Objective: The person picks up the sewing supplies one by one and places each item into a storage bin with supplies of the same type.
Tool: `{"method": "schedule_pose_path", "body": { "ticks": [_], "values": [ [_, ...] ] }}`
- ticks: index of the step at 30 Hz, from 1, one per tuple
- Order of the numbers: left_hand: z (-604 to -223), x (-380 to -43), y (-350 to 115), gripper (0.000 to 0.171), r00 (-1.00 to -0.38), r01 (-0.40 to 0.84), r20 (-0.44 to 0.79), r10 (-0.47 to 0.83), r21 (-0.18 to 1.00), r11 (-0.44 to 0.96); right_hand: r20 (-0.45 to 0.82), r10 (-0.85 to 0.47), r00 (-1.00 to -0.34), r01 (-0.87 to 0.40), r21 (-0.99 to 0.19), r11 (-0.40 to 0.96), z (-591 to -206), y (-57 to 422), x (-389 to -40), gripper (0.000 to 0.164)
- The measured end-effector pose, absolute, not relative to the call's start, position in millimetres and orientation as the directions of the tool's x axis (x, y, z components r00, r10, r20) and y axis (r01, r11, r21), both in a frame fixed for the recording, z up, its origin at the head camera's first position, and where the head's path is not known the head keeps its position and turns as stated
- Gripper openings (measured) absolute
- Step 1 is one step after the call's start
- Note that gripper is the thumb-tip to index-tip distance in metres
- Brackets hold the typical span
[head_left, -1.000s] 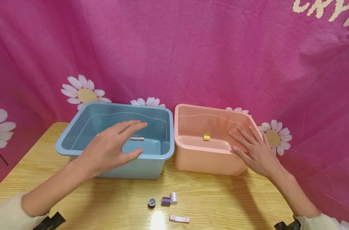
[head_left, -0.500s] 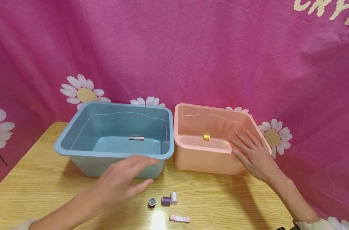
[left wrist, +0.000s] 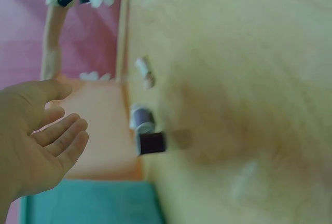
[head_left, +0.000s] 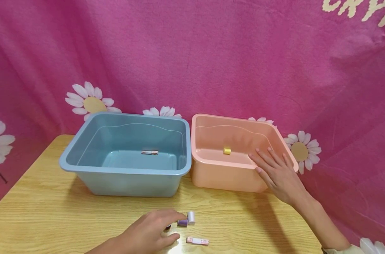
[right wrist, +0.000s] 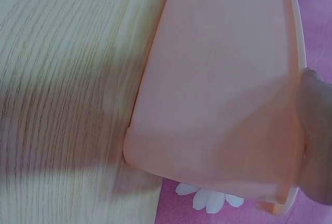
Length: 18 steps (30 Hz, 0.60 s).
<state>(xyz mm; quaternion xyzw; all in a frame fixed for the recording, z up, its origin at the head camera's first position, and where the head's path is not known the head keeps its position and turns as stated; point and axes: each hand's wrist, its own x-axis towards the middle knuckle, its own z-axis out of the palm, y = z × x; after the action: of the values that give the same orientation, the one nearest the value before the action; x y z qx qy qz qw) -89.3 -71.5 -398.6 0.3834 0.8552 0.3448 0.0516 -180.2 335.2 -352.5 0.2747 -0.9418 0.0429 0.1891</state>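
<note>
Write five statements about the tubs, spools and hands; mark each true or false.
1. The yellow spool lies in the pink tub. True.
2. The blue tub has nothing inside. False: the blue tub holds a pale strip.
3. In the head view, the left hand partly hides the dark spool. True.
4. The right hand holds a spool. False: it is at the pink tub's rim.
5. The purple spool is beside the white spool. True.

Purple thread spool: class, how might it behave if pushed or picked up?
The purple spool would probably roll, being cylindrical and on its side. Pushed rightward, it may nudge the white spool beside it. Small against the left hand, it is likely light.
</note>
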Motion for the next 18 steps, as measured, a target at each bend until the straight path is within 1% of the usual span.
{"method": "schedule_pose_path", "body": {
  "ticks": [4,6,12,16,18],
  "values": [
    [-415.1,-89.0,-61.8,0.037,-0.691,0.572,0.117,0.713,0.691,0.441,0.368,-0.496,-0.786,-0.525,0.027,0.851,-352.5,334.7,-179.0,0.050],
    [-423.5,-89.0,-56.1,0.035,-0.673,0.581,0.106,0.732,0.688,0.435,0.362,-0.496,-0.789,-0.523,0.028,0.852,-352.6,335.0,-178.3,0.050],
    [-445.2,-89.5,-42.1,0.030,-0.594,0.691,0.189,0.782,0.617,0.376,0.360,-0.503,-0.786,-0.527,0.037,0.849,-353.2,335.8,-178.1,0.051],
    [-453.4,-91.0,-35.5,0.027,-0.582,0.708,0.233,0.779,0.618,0.344,0.369,-0.505,-0.780,-0.529,0.043,0.848,-353.3,336.1,-178.1,0.051],
    [-455.2,-92.2,-31.3,0.021,-0.583,0.707,0.236,0.778,0.620,0.341,0.373,-0.507,-0.777,-0.531,0.045,0.846,-353.4,335.9,-177.9,0.050]
  ]
}}
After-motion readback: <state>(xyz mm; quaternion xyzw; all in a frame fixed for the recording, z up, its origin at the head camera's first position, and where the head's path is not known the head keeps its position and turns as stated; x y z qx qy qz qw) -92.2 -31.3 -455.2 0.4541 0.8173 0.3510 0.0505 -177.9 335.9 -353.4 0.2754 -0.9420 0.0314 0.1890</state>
